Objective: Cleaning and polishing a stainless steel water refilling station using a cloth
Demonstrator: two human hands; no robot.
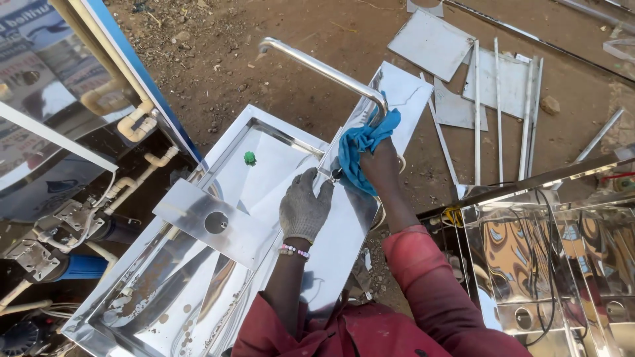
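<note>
A shiny stainless steel sink unit [198, 264] lies below me on the dirt. My left hand [304, 205], in a grey knit glove, rests flat on the sink's rim beside the basin. My right hand [378, 165] grips a blue cloth [360, 149] pressed against the base of a long curved steel faucet [324, 69] that rises from the sink's ledge. A small green plug [249, 158] sits in the basin. A steel plate with a round hole [211, 223] lies across the basin.
Cut steel sheets and strips [486, 79] lie on the dirt at the upper right. Another mirror-bright steel unit with cables [549, 251] stands at the right. A cabinet with cream pipes and filter housings [79, 198] is at the left.
</note>
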